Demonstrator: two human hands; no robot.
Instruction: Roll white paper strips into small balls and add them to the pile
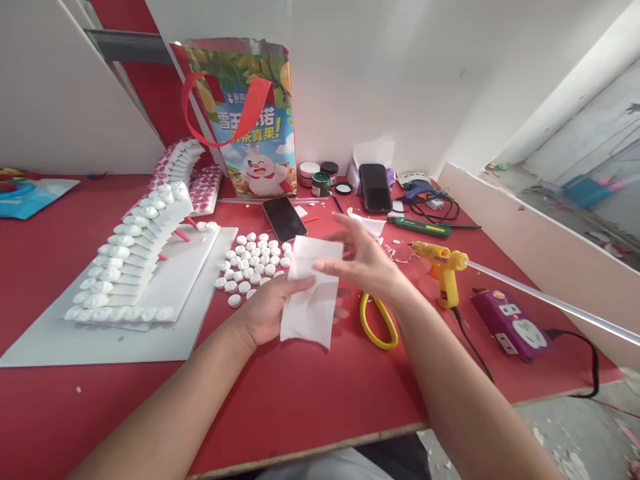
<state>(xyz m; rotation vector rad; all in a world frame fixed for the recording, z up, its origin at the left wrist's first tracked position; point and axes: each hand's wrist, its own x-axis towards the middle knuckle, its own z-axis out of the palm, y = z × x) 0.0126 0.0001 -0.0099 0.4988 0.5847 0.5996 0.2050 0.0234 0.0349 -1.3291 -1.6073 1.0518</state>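
Note:
My left hand (270, 308) pinches a white sheet of paper (313, 300) between thumb and fingers, low over the red table. The sheet is slightly creased, and some of its lower edge curls. To its right, my right hand (367, 261) is open with fingers apart, its thumb near or against the sheet's upper part; contact is hard to tell. Many small white rosette-like pieces (255, 257) lie left of the paper. Below my right hand sits a yellow loop handle (377, 323), partly hidden by the wrist.
A stepped white model (130, 257) stands on a white board (165, 343) at left. A printed bag (257, 120) and phone (285, 219) are behind. At right lie a yellow glue gun (440, 267) with a long clear stick, a purple power strip (515, 327) and a green-handled tool (425, 228).

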